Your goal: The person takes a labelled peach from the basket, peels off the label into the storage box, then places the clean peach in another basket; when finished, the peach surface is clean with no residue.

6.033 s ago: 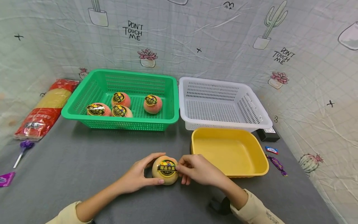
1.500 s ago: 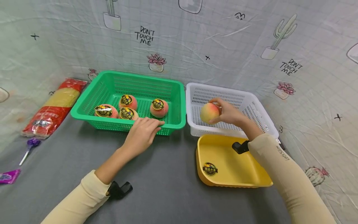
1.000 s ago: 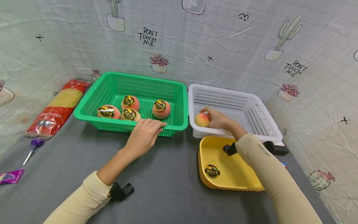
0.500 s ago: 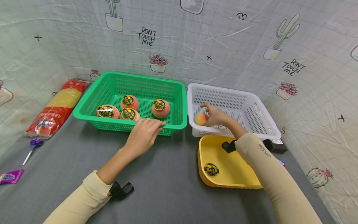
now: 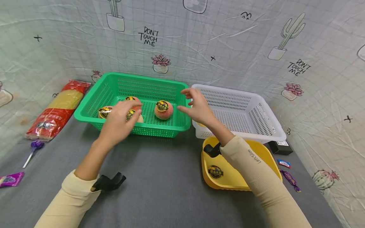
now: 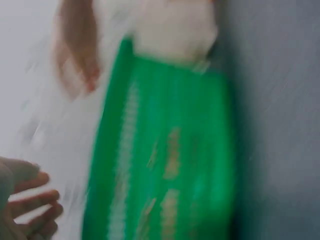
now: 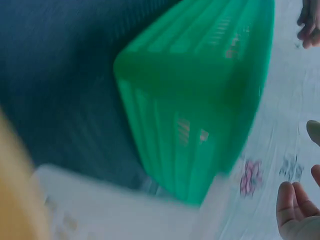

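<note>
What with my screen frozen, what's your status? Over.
Left hand, right hand: empty. Four stickered peaches: in green basket. Left hand partly hides three.

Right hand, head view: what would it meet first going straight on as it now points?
Probably the green basket, at its back wall; depth is unclear, so the right hand might instead pass above it to the patterned backdrop.

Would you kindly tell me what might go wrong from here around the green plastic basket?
The left hand might bump the round, pinkish, black-labelled peaches clustered near it in the green plastic basket. Should the right hand drop lower, its curved black wrist mount could catch the shallow yellow plastic tray beneath.
</note>
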`<state>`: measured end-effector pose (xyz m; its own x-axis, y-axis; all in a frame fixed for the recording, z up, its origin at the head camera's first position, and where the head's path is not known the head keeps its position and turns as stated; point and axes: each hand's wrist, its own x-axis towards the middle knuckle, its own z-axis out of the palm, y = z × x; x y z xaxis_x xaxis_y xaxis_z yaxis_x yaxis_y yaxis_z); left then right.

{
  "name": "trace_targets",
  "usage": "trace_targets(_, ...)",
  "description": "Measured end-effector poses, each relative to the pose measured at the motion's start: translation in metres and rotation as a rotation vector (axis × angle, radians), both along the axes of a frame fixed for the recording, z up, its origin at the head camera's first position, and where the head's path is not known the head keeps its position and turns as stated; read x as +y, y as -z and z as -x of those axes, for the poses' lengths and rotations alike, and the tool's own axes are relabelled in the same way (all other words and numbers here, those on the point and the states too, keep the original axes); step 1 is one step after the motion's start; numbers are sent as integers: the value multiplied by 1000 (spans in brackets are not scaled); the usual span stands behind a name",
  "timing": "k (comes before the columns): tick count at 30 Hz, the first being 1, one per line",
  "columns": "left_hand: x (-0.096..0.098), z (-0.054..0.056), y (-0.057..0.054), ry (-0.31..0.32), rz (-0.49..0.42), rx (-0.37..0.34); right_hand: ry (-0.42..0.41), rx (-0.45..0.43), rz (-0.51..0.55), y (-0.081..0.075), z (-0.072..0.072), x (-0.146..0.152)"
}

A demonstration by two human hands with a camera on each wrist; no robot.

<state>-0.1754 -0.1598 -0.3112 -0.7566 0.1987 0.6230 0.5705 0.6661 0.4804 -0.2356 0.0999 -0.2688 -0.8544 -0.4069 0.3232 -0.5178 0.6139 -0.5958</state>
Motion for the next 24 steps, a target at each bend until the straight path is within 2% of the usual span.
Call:
trace_targets(3,-34,1,-11,-135,-41,-54,-49,-36,-7,3,-2,-18)
trace_targets(5,-54,1,-12,-205,-44,-112,-73,-71,-13,6,-2,-29)
trace_targets(7,-71,3,-11,-248,-35,-170,-95,-108,-26,10,-1,-39)
trace_targets(11,-92,5,-5,-281,-3,-280,-147,-158,-91,20,5,-55)
trace_targets(15,-99,6,0,-296,25,-354,-181,-177,-181,31,12,-70)
trace_targets(20,-103,5,3,-330,42,-380,-244,-226,-261,39,18,-88)
trace_targets(24,-105,5,5,-348,36,-383,-272,-304,-301,41,23,-104)
